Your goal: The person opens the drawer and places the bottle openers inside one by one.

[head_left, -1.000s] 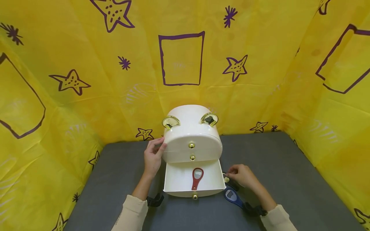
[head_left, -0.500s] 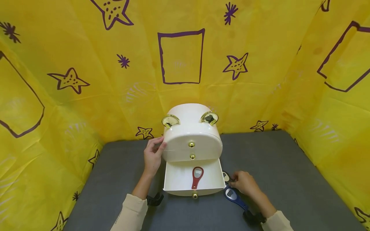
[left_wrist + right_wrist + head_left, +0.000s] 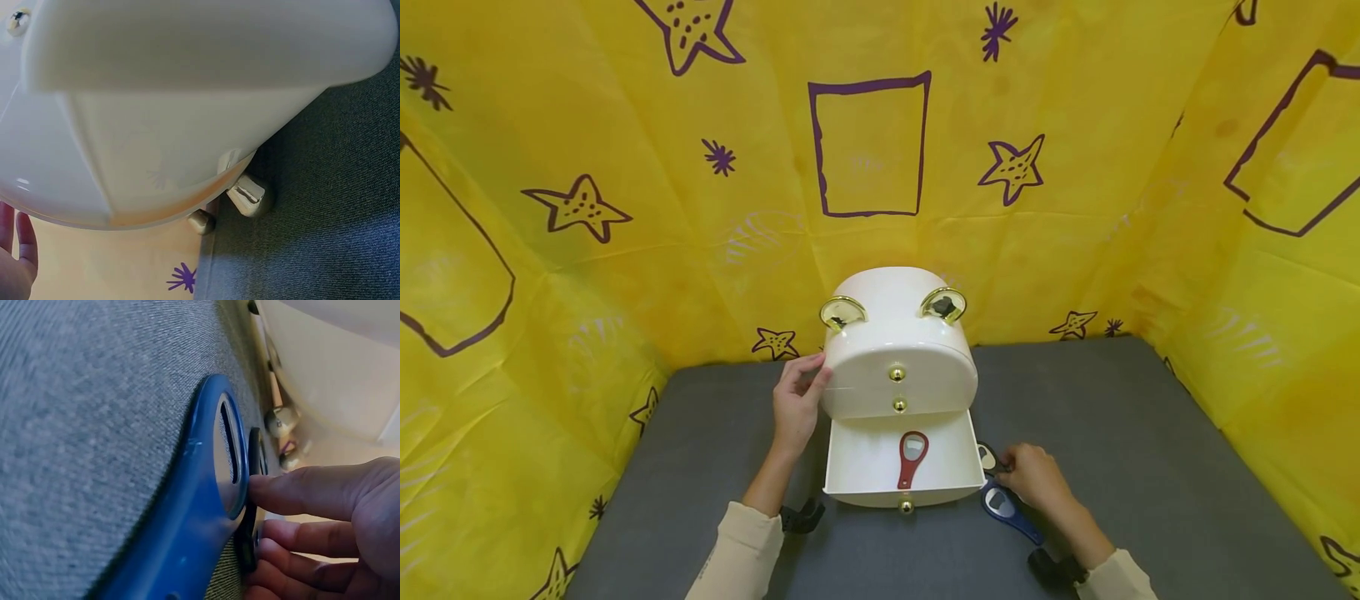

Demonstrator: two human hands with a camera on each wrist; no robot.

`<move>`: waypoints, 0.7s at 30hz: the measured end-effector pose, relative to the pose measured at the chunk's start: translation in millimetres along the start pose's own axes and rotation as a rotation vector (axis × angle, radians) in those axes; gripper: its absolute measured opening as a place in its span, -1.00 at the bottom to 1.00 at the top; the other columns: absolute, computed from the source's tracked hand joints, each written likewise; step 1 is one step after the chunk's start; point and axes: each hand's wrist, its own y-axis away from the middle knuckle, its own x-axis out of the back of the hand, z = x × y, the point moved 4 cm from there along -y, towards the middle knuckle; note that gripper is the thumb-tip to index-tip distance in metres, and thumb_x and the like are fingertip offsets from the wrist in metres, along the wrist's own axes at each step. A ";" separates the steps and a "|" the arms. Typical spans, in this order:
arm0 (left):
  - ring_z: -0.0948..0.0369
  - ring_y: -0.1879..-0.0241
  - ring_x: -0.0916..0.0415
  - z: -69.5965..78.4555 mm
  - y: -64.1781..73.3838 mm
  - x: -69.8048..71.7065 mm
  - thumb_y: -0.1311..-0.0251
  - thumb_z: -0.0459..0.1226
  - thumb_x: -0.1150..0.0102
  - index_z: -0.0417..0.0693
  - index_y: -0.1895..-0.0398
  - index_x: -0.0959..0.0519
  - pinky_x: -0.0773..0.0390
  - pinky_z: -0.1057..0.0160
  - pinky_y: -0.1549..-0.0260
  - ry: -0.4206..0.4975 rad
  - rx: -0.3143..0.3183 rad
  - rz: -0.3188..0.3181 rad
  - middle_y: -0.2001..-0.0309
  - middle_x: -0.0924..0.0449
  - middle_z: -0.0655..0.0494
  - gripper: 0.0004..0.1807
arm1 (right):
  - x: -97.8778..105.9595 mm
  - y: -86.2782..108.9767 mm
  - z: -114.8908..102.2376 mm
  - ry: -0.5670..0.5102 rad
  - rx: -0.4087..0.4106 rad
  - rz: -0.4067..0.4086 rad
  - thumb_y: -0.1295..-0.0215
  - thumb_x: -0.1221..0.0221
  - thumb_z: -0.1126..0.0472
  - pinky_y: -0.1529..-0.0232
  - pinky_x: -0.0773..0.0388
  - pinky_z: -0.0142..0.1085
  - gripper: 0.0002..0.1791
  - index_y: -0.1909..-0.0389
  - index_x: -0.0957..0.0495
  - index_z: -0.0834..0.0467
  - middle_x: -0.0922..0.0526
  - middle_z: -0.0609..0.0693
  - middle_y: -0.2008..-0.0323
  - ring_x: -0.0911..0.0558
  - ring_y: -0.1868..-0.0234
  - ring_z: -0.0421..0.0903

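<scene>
A white drawer box (image 3: 901, 333) with gold knobs and two gold ear-shaped pieces stands on the table, its lowest drawer (image 3: 853, 458) pulled out. Inside that drawer lies a red bottle opener (image 3: 913, 457). My left hand (image 3: 796, 408) touches the box's left side with fingers and thumb; the left wrist view shows only part of it at the edge. To the right of the drawer, my right hand (image 3: 1037, 477) pinches a black bottle opener (image 3: 250, 512), partly hidden by the fingers. A blue bottle opener (image 3: 1009, 510) lies on the table right beside it.
The dark grey table (image 3: 715, 450) meets a yellow cloth backdrop (image 3: 880, 242) with purple drawings behind and on both sides. Small gold feet (image 3: 250, 197) hold the box off the table. A black wrist strap (image 3: 1051, 568) shows at the right wrist.
My right hand has shifted slightly right and down, and more of the black bottle opener shows beside it now. The left hand, box and red bottle opener stay as they were.
</scene>
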 end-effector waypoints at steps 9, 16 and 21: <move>0.43 0.10 -0.49 0.9 0.4 0.0 -0.11 -0.59 -0.22 -0.57 0.12 -0.55 -0.54 0.57 0.24 -0.001 -0.003 -0.011 0.07 -0.48 -0.42 -0.75 | -3.1 2.1 3.7 -0.028 -0.028 0.019 0.19 -0.37 0.29 0.57 -0.16 -0.35 -0.73 0.73 -0.41 0.10 -0.32 -0.15 0.73 -0.29 0.62 -0.19; 0.42 0.10 -0.49 1.4 0.4 0.3 -0.11 -0.59 -0.22 -0.57 0.14 -0.55 -0.54 0.57 0.24 -0.006 -0.012 -0.004 0.07 -0.49 -0.39 -0.76 | -1.1 3.1 12.7 -0.112 -0.081 0.017 0.18 -0.42 0.27 0.54 -0.38 -0.32 -0.80 0.50 -0.64 0.26 -0.56 -0.07 0.62 -0.46 0.55 -0.18; 0.43 0.10 -0.49 1.5 0.0 0.1 -0.12 -0.58 -0.22 -0.55 0.13 -0.56 -0.53 0.58 0.24 -0.015 -0.008 -0.010 0.07 -0.49 -0.42 -0.76 | 2.1 2.8 17.4 -0.167 -0.124 0.010 0.15 -0.42 0.25 0.52 -0.43 -0.34 -0.77 0.46 -0.66 0.29 -0.62 -0.04 0.58 -0.52 0.52 -0.18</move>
